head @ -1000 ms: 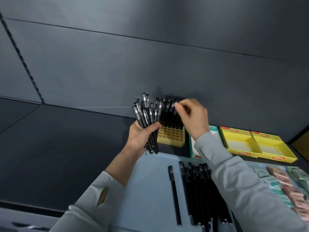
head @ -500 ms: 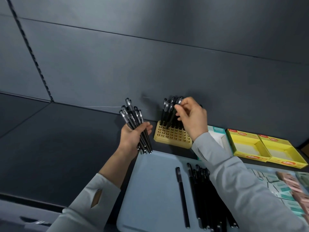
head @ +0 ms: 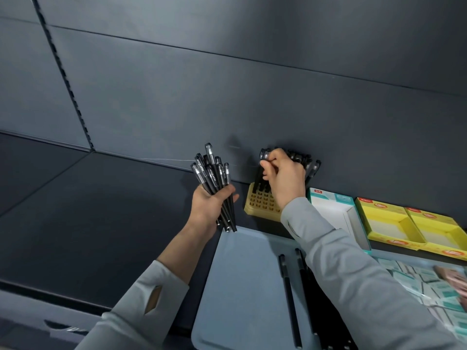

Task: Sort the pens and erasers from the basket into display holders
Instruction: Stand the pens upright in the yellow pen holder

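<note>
Left hand (head: 209, 205) gripped pen bundle (head: 214, 178) near yellow holder (head: 261, 207), likely as feed stock. Right hand (head: 285, 178) pinched one pen (head: 264, 155) by its cap, apparently slotting it upright.

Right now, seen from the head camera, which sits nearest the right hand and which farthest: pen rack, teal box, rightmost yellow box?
1. Pen rack, directly under the right hand.
2. Teal box, right of the rack.
3. Rightmost yellow box, far right.
</note>
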